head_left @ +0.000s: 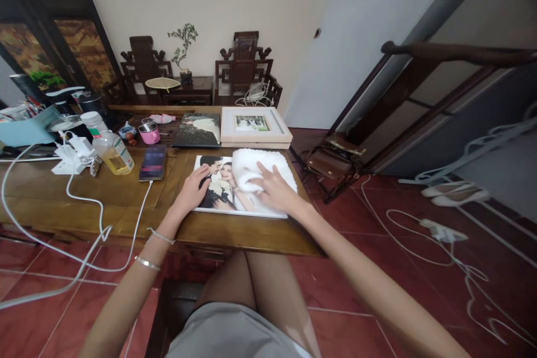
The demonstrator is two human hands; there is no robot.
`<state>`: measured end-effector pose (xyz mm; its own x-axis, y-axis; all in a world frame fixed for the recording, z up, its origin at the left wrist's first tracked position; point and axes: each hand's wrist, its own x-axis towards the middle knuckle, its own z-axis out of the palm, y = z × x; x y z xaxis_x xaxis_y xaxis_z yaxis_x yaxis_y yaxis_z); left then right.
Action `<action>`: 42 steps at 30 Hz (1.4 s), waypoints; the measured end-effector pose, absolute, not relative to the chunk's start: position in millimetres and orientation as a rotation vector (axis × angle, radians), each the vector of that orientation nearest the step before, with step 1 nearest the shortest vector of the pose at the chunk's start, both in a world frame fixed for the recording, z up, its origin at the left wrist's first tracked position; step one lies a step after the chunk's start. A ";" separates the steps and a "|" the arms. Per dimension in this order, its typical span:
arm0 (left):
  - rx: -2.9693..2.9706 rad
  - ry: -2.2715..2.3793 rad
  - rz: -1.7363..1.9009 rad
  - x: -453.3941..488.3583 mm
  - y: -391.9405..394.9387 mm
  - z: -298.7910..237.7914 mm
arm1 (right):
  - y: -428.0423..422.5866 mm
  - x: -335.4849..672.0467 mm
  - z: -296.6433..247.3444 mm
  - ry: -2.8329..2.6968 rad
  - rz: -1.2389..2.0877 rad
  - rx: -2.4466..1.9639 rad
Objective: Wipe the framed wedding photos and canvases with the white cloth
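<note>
On the wooden table lies a flat, white-edged wedding photo album or panel (pixel 222 190), showing a couple on its face. My left hand (pixel 193 187) rests along its left edge, fingers stretched out over the picture. A fluffy white towel (pixel 268 163) is bunched over the album's right part and hides that side of the picture. My right hand (pixel 274 185) presses on the towel from above with fingers spread, not wrapped round it. Just behind are a dark photo album (pixel 198 130) and a white box with a framed photo on top (pixel 257 127).
Left on the table (pixel 159 201) are a phone (pixel 152 163) on a charging cable, a bottle of yellowish liquid (pixel 113 148), a pink cup (pixel 149 133), a white power strip (pixel 69 159) and a blue holder (pixel 27 128). A wooden chair (pixel 356 128) with a brown bag stands right.
</note>
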<state>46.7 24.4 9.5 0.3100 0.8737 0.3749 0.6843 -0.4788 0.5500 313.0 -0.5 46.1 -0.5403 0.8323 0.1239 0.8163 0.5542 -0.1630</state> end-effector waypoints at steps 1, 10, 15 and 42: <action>2.288 1.412 0.937 47.3 24.1 9.7 | -18.6 314.2 47.5 -2.618 0.164 -1.352; 2.336 1.406 0.914 48.0 23.1 9.4 | -98.0 311.8 63.3 -2.753 0.382 -1.112; 2.337 1.393 0.890 45.7 24.5 9.8 | -19.4 308.8 49.6 -2.629 0.223 -1.273; 2.296 1.370 0.955 45.4 25.9 4.3 | -1.5 279.5 51.2 -2.617 0.165 -1.317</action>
<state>45.4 25.9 4.3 0.3238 0.8630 0.3877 0.6624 -0.4994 0.5585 279.5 -1.5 51.2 -0.5801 0.8034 0.1338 0.7803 0.5953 -0.1918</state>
